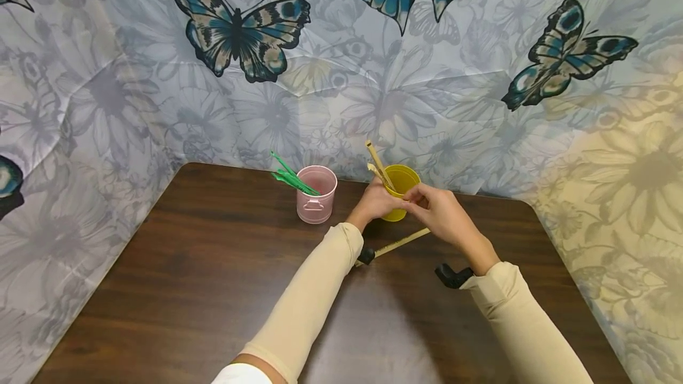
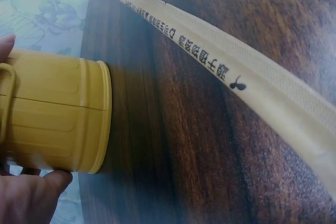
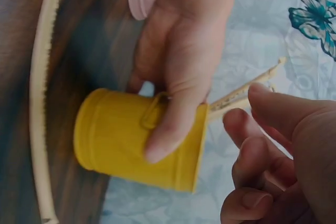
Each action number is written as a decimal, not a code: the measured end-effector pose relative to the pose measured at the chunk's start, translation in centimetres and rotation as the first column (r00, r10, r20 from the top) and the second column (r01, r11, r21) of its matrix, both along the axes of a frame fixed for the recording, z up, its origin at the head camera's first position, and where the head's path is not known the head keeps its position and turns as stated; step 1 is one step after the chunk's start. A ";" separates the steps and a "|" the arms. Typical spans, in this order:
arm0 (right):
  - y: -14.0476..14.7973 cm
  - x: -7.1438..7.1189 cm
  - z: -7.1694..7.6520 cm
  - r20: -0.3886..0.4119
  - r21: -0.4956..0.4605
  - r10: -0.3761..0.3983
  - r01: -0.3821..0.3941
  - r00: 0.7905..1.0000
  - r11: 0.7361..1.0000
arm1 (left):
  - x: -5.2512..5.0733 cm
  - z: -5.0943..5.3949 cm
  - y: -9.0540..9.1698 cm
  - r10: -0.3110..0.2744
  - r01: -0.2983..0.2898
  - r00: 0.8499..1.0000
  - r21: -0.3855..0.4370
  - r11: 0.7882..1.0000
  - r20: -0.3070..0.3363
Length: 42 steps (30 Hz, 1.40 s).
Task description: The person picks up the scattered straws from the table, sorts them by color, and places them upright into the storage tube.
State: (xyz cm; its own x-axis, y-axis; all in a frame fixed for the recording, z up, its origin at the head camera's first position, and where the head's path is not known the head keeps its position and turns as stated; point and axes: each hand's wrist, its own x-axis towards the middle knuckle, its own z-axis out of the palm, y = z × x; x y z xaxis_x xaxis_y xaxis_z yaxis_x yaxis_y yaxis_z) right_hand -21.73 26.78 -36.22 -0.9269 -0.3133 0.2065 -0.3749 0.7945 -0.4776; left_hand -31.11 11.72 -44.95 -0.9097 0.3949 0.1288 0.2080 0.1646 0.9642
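Note:
My left hand (image 1: 376,201) holds a small yellow bucket (image 2: 52,114), its thumb across the outside below the rim in the right wrist view. Paper-wrapped straws (image 1: 379,165) lean in that bucket and stick out above its rim. Beside the rim is my right hand (image 1: 443,212), its thumb and fingers loosely bent. Nothing shows in its grip in the right wrist view, where the straws (image 3: 226,100) pass behind the fingertips. Another paper-wrapped straw (image 2: 252,77), with dark printing, lies on the table in front of the bucket, partly behind the left wrist in the head view.
A pink bucket (image 1: 315,212) with green strips (image 1: 290,176) leaning out stands left of the yellow one, near the table's back edge. Behind the dark wooden table (image 1: 160,277) hangs a butterfly-patterned cloth (image 1: 267,117). A black wrist camera (image 1: 453,276) sits at the right wrist.

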 end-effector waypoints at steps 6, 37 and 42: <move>1.2 1.5 -2.5 0.038 -0.033 0.014 -0.013 0.999 0.999 | 0.0 0.1 0.1 0.022 -0.022 1.000 -0.004 1.000 0.021; 0.8 2.5 -10.9 0.110 0.003 0.086 -0.087 0.990 0.996 | 0.0 -0.1 0.5 0.036 -0.038 0.998 0.018 0.999 0.058; 0.5 2.8 -11.0 0.076 0.058 0.084 -0.089 0.994 0.994 | 0.1 0.0 0.4 0.034 -0.035 0.997 0.015 0.999 0.064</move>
State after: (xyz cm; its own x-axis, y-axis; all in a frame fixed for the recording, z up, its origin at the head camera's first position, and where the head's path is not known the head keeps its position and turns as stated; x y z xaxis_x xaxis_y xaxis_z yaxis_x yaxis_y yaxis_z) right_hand -18.89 27.31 -47.24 -0.9078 -0.4027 0.1172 -0.4092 0.7890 -0.4582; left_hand -31.02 12.07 -44.92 -0.9294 0.3611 0.0761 0.1403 0.1551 0.9779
